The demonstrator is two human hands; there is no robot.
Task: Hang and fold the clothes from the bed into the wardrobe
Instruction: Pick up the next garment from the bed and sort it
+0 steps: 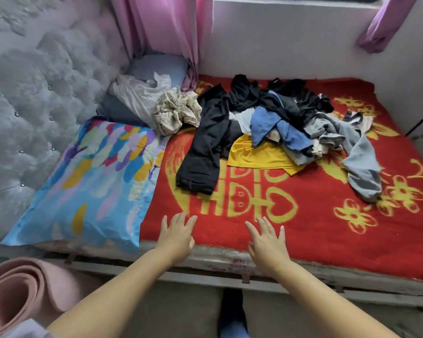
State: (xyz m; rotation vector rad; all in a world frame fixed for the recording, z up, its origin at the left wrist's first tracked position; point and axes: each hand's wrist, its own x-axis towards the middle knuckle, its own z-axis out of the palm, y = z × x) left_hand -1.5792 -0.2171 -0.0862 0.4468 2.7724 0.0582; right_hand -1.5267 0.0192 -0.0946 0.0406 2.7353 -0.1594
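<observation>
A heap of clothes (279,118) lies in the middle of the bed, on a red blanket (303,228) with yellow patterns. Black trousers (203,147) stretch toward me at the heap's left. A yellow garment (257,154) sits under blue (271,125), black and grey (362,162) pieces. My left hand (176,237) and my right hand (269,242) reach out flat over the blanket's near edge, fingers straight and spread, holding nothing. Both are well short of the heap. No wardrobe is in view.
A colourful blue pillow (93,181) lies at the left beside a tufted grey headboard (29,106). Crumpled beige and white cloth (161,103) sits behind it. Pink curtains (166,28) hang at the back. A rolled pink mat (17,291) stands at the lower left.
</observation>
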